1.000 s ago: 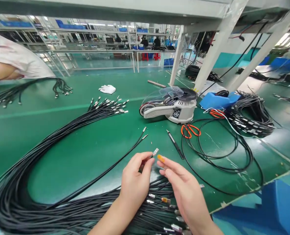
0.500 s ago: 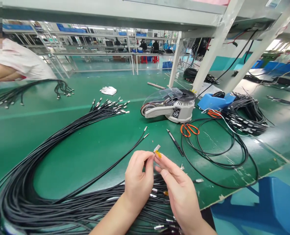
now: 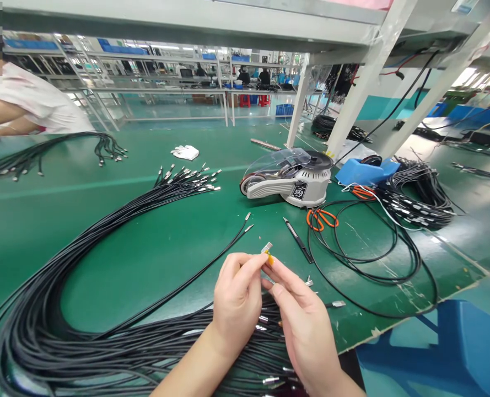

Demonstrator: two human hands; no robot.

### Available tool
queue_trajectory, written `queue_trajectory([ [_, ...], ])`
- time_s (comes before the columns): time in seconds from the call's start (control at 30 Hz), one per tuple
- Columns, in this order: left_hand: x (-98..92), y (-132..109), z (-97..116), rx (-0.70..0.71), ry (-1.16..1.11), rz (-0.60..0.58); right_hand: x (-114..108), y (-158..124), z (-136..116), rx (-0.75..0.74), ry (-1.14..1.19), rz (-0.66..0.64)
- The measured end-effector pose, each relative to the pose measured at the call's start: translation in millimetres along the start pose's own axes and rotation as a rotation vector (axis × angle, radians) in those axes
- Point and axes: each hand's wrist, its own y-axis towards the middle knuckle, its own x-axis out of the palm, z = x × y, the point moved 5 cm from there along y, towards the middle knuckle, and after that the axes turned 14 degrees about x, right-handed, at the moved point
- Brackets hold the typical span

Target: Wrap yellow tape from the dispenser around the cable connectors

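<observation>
In the head view, a metal cable connector (image 3: 267, 247) sticks up between the fingertips of both hands. A small piece of yellow tape (image 3: 270, 259) lies at its base, against my right index finger. My left hand (image 3: 238, 292) is closed, thumb and index finger pinching the cable end just below the connector. My right hand (image 3: 308, 320) is closed too, its index fingertip touching the tape and its thumb bent in. The held cable's black part is mostly hidden by the fingers. Below both hands runs a thick bundle of black cables (image 3: 145, 344) with metal ends.
A tape dispenser (image 3: 288, 184) stands ahead, with a utility knife (image 3: 297, 240) and orange-handled scissors (image 3: 322, 219) near it. Coiled black cable (image 3: 414, 259) lies right. A white glove (image 3: 185, 152) is farther back. Shelf posts (image 3: 352, 94) rise behind. A person (image 3: 38, 102) sits at left.
My left index finger has moved slightly up and right, over the base of the connector, covering part of the yellow tape. The view has shifted a little.
</observation>
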Motion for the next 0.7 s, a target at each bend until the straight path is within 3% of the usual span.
queue_trajectory([
  [0.43,1.0,-3.7,-3.5,-0.024,0.063,-0.042,1.7,3.6,-8.2,-0.001,-0.039,0.001],
  [0.7,-0.8,1.5,-2.7,-0.006,0.154,-0.021,-1.8,1.1,-11.9,-0.017,-0.228,0.099],
])
